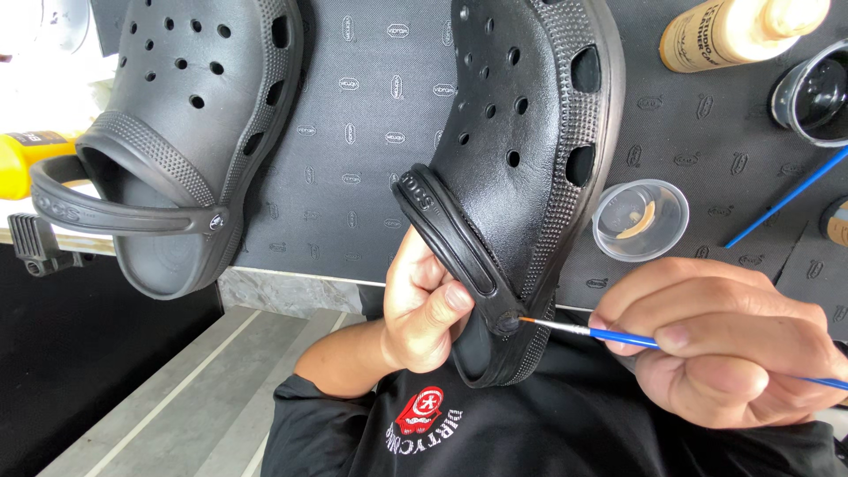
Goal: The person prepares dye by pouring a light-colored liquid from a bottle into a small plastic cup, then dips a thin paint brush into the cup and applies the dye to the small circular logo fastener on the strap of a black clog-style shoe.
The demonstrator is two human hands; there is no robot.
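Black perforated foam clog [521, 168] clamped in left hand [424, 309] at heel strap, heel hanging past worktop [353, 177] edge. Right hand [715, 340] pinched shut on thin blue-handled paintbrush [609, 334], tip at strap rivet [507, 322]. Best kept light, wrist braced. Clear plastic cup [640, 219] near right; open room below.

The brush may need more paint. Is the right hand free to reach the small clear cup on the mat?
Probably yes: the right hand holding the brush lies just below the clear cup, nothing between.
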